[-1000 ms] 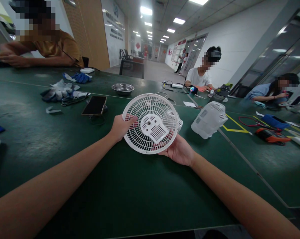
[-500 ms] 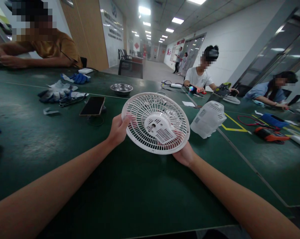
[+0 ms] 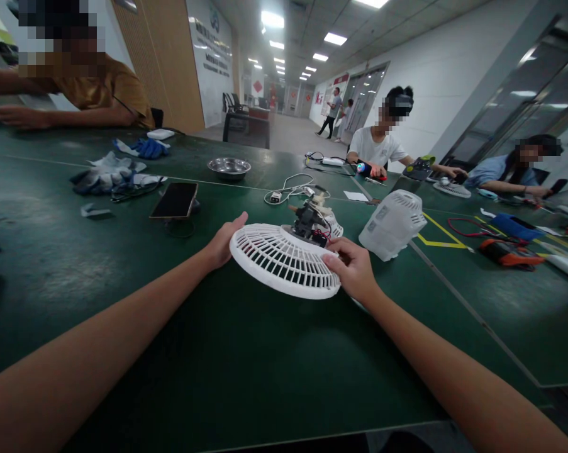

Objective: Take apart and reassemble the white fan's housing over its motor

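A white round fan grille (image 3: 284,261) is held above the green table, tilted, with its slatted front edge toward me. A dark motor assembly (image 3: 309,220) with red and black wires sits on its upper side. My left hand (image 3: 224,244) is at the left rim, thumb raised and the other fingers mostly hidden. My right hand (image 3: 354,267) grips the right edge, thumb on the slats and fingertips close to the wires. Behind the motor shows a small white slotted part (image 3: 334,226), partly hidden. A white plastic housing (image 3: 391,225) stands to the right.
A white cable (image 3: 288,189) lies behind the grille. Farther left are a phone (image 3: 175,201) on a stand, gloves (image 3: 109,175) and a metal bowl (image 3: 229,167). An orange-black tool (image 3: 507,253) lies to the right. Several people sit around the table.
The grille has turned over and tipped flatter, bringing the motor and wires into view on top. My right hand has shifted from beneath it to its right edge; my left thumb has lifted.
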The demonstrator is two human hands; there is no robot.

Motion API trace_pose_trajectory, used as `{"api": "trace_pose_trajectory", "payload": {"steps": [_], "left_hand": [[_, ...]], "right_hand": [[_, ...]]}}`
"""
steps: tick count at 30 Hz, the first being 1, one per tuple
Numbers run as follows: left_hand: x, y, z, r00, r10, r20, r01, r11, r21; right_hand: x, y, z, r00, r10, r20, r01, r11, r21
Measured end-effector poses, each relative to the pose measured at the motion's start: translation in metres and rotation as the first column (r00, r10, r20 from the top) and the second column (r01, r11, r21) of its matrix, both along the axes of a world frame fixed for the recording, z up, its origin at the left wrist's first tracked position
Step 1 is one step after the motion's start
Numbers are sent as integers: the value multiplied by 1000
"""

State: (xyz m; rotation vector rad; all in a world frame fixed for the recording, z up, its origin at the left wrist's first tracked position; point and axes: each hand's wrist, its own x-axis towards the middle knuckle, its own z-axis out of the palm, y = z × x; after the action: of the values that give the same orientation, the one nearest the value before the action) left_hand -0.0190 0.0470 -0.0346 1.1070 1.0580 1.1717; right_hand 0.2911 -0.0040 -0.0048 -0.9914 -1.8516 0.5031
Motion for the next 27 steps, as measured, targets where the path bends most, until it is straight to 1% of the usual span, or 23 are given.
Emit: {"api": "trace_pose_trajectory", "payload": {"steps": [3, 5, 6, 8, 10, 12, 15, 17, 19, 21, 23, 25, 27], "left_hand": [[-1, -1, 7, 992, -67, 103, 77, 992, -102], [-2, 1, 9, 989, -104, 107, 120, 981, -154], [-2, 2, 8, 991, -102, 91, 117, 977, -178], [-3, 4, 7, 997, -77, 31, 82, 976, -204], [-2, 5, 5, 997, -63, -50, 52, 978, -200], [-2, 5, 5, 985, -60, -165, 33, 986, -164], [0, 2, 5, 931, -27, -365, -2, 997, -78], [0, 2, 4, 889, -6, -457, -6, 1000, -24], [-1, 2, 2, 860, 4, -510, 4, 1000, 16], [-2, 3, 0, 843, 16, -538, 18, 998, 58], [-3, 4, -1, 839, 34, -543, 17, 996, 89], [-3, 5, -2, 839, 52, -541, 7, 994, 107], [-3, 4, -2, 838, 56, -543, 6, 994, 113]], "right_hand": [[1, 3, -3, 996, 16, 93, -24, 996, 83], [3, 5, -4, 989, 23, 148, -42, 991, 125], [4, 5, -4, 984, 27, 177, -53, 988, 144], [5, 5, -4, 968, 37, 249, -83, 981, 177], [4, 4, -3, 943, 51, 328, -123, 972, 202], [3, 2, -2, 917, 57, 394, -157, 961, 228], [3, 2, 0, 894, 48, 446, -175, 953, 247], [4, 2, 1, 889, 53, 455, -178, 955, 236], [4, 2, 2, 892, 65, 447, -176, 961, 212], [5, 1, 4, 905, 78, 417, -167, 969, 182], [4, 1, 5, 935, 63, 348, -129, 977, 169], [5, 2, 5, 967, -17, 253, -33, 981, 193], [8, 7, 2, 972, -155, 175, 112, 967, 230]]}}
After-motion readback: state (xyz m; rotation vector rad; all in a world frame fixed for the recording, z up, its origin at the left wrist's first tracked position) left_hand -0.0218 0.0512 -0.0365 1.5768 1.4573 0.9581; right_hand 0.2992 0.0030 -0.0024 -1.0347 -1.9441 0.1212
